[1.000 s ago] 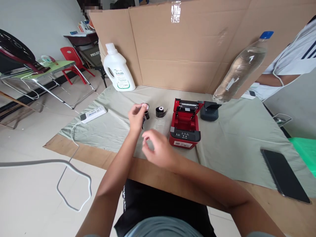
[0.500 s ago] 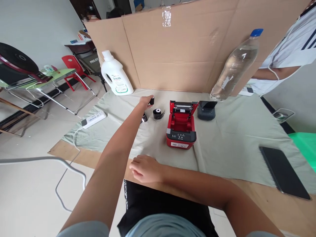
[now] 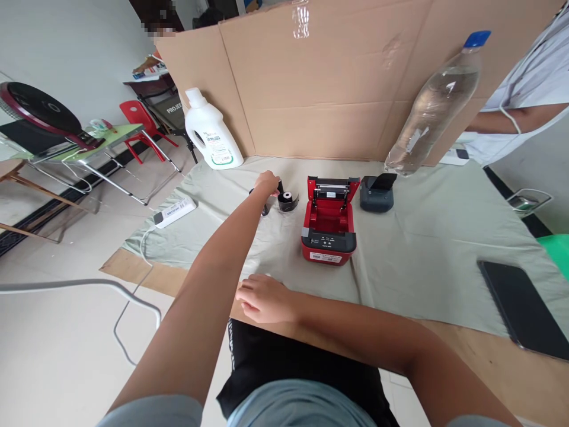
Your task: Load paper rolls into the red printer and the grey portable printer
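My left hand (image 3: 267, 182) reaches far out over the grey cloth (image 3: 422, 249), fingers closed round a small black roll right beside a black ribbon roll (image 3: 288, 201). Another small dark roll lies half hidden under that hand. A red label printer (image 3: 329, 219) with its lid up stands just right of the rolls. My right hand (image 3: 262, 298) rests knuckles-up at the cloth's near edge, fingers curled, nothing showing in it.
A cardboard screen (image 3: 347, 83) stands at the back. White detergent jug (image 3: 210, 131) at back left, clear water bottle (image 3: 433, 110) leaning at back right. A small dark printer (image 3: 377, 194), a black phone (image 3: 524, 308), a white power strip (image 3: 174, 212). Another person's arm (image 3: 507, 120) at far right.
My left hand went out from near my body to the far rolls with the small black roll, then lowered beside the ribbon roll. My right hand dropped to the cloth's near edge.
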`<state>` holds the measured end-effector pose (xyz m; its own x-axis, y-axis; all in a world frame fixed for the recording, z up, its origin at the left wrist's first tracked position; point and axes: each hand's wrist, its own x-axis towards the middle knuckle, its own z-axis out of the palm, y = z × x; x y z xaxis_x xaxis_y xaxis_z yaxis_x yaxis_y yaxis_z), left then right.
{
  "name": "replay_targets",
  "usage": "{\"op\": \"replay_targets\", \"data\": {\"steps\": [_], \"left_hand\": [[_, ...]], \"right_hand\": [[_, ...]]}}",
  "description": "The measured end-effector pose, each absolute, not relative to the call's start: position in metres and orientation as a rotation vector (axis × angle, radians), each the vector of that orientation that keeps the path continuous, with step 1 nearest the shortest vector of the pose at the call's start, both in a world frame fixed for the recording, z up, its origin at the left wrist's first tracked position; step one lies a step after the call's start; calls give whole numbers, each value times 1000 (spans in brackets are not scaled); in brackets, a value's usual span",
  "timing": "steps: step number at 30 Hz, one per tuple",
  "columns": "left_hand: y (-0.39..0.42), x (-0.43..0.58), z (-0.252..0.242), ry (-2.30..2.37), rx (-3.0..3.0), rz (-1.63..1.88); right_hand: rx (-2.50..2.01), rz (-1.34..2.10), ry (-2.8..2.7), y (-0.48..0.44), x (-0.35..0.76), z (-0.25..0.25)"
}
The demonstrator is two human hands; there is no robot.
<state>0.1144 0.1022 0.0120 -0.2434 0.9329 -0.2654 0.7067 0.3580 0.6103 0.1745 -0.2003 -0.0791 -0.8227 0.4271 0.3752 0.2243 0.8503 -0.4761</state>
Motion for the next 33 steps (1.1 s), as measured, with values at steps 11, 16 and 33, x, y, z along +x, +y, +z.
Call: {"op": "replay_targets", "data": {"steps": [11,16,33], "left_hand": [[73,111,45,2019,1951,413],[60,98,56,1418,2285,-64],[28,79,61,1402,2318,837]], "right_hand": [[-488,532,-2604,-202,179,-67],[-476,530,-2599,-202,180,-67],[-569,376,-2239,-198,205,-21]]}}
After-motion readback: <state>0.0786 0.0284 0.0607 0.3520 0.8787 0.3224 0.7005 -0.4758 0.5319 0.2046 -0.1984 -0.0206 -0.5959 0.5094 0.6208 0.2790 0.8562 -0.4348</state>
